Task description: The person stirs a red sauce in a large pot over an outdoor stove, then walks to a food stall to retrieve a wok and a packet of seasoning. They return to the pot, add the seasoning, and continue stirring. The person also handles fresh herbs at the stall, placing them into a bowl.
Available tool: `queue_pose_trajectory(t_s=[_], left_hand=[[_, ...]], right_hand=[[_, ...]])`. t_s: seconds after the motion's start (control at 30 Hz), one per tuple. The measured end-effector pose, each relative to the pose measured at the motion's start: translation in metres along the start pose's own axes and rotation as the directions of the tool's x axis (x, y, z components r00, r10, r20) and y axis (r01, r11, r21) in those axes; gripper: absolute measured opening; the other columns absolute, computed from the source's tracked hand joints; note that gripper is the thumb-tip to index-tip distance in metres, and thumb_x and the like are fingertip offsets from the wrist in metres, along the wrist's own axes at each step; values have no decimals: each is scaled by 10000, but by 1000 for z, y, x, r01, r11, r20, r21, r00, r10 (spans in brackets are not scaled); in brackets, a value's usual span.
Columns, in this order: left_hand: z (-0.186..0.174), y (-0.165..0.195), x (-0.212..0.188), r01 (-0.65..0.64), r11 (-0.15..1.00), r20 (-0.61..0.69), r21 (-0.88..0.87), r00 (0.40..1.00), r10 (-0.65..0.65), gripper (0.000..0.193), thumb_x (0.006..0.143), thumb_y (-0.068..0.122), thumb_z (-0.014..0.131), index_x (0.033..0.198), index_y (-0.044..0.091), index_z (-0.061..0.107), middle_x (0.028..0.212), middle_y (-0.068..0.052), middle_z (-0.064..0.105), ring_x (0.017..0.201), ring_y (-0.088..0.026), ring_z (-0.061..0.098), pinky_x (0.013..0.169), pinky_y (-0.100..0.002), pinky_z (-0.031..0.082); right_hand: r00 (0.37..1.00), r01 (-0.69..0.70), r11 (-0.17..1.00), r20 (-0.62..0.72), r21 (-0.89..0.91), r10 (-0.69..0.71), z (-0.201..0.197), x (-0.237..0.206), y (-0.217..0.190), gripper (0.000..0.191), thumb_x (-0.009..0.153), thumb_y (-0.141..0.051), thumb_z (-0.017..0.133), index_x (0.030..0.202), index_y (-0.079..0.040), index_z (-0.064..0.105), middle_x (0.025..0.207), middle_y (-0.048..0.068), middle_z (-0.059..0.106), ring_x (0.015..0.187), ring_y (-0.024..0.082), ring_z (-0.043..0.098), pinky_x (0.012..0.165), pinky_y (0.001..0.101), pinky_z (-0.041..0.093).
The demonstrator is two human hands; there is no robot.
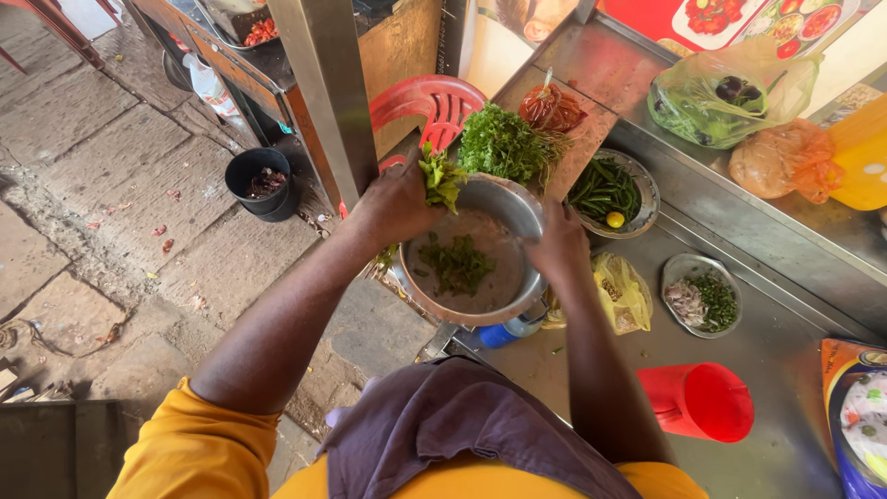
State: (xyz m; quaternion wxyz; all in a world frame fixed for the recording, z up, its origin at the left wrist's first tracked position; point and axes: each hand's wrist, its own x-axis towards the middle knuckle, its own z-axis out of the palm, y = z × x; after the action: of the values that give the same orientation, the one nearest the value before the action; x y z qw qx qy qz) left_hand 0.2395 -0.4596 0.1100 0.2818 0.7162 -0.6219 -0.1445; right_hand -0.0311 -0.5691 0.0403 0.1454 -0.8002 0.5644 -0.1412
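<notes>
My left hand (395, 205) holds a bunch of green leafy herbs (441, 178) at the far rim of a round metal bowl (517, 211). The bowl holds a brownish batter with torn green leaves (457, 265) on top. My right hand (557, 248) grips the right rim of the bowl and holds it over the edge of a steel counter (776, 370). A dark purple cloth (443, 425) hangs in front of my chest.
A bunch of coriander (504, 140) lies on a board beyond the bowl. A metal dish of green chillies (605, 189), a small plate of chopped onion and herbs (702, 296), a yellow bag (624, 291) and a red jug (702, 402) sit on the counter. A black bucket (261, 183) stands on the pavement.
</notes>
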Motion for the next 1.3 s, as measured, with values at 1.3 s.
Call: queue_pose_trajectory(t_s=[1.3], left_hand=[[118,53,239,-34,938,123,344,992,-9,660,786,329,768,1364,115,531,1355,-140,592,1347,-372,484,1040,-724,344]], right_hand=[[815,-201,695,-276,690,509,-95,-133,132,212,778,-54,743,964,37,695,758,71,661,628,139,569,560,315,451]])
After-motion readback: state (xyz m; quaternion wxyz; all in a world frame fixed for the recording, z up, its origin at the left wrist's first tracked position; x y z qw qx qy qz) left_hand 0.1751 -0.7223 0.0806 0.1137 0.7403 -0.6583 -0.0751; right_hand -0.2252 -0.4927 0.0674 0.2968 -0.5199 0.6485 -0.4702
